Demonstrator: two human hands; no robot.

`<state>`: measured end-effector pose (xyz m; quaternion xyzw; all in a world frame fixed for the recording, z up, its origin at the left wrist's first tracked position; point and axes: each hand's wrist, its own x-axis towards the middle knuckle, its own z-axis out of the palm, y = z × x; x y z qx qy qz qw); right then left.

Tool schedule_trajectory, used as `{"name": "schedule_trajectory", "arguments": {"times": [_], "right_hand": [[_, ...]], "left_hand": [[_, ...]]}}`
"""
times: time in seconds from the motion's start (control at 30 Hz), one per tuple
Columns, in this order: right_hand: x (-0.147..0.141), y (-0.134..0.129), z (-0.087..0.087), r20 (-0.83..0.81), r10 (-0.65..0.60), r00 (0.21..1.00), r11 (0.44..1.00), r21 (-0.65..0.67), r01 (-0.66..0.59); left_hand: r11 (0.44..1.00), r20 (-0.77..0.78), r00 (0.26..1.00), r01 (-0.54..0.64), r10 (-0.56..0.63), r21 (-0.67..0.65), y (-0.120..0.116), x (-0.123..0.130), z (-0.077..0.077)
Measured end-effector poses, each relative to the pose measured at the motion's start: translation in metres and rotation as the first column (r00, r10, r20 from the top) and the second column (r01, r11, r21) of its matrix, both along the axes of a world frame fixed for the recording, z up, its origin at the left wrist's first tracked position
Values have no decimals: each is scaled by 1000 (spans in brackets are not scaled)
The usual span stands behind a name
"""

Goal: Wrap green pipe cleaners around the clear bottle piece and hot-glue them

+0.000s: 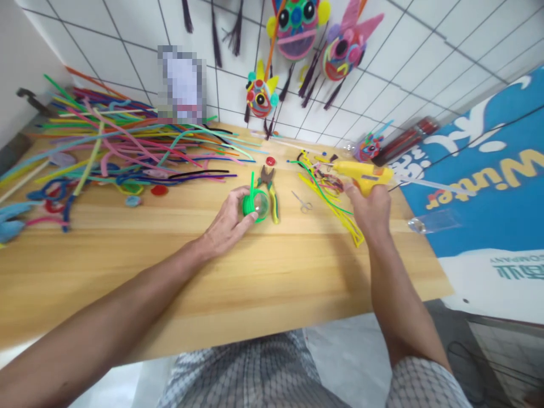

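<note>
My left hand (229, 224) is closed round a small clear dome (260, 205) with green pipe cleaner wound about its left side; one green end sticks up. In my right hand (372, 207) is a yellow glue gun (365, 174), its nozzle pointing left over a loose heap of yellow pipe cleaners (349, 221). A clear glue stick juts from the gun's back. Pliers with green and yellow handles (274, 204) lie just right of the dome, and small scissors (302, 203) lie between the two hands.
Many coloured pipe cleaners (140, 136) cover the back left of the wooden table (170, 306). Blue-handled scissors (46, 191) lie at the left. Decorated masks (297, 28) hang on the tiled wall. A red disc (271, 161) lies behind the pliers. A clear tube (437, 221) is at the right.
</note>
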<state>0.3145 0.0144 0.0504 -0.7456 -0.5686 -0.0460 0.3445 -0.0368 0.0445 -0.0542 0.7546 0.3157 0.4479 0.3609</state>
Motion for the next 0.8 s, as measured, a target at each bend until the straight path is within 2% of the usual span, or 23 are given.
{"name": "schedule_trajectory", "arguments": {"times": [0.1,0.2,0.27,0.37,0.47,0.63,0.7,0.77,0.8], "right_hand": [[62,-2,-9,35,-241,970,970,1,241],[104,-6,-31,38,-420,907,905,-49,422],[117,-9,-47,18,-480,877,872,-104,479],[119,-12,-66,-5,-509,860,847,-178,501],[119,-18,-71,1,-512,859,840,-207,502],[119,-45,-55,98,-470,877,862,-164,480],[106,-55,-46,137,-379,915,915,-92,393],[77,-58,-35,65,-219,974,972,-69,223],[57,-57,-29,-1,-100,995,992,-78,100]], "left_hand": [[1000,-2,1000,-12,12,-1,1,0,-1],[1000,-16,1000,-17,17,-14,1,0,0],[1000,-22,1000,-17,16,-18,1,0,0],[1000,-25,1000,-12,11,-24,1,-1,1],[999,-20,1000,1,-2,-36,1,-1,1],[999,-48,999,-17,15,-44,0,0,5],[999,-73,997,-20,16,-46,-1,0,7],[999,-88,996,-15,12,-40,-1,0,7],[999,-88,996,-11,8,-35,-1,0,8]]}}
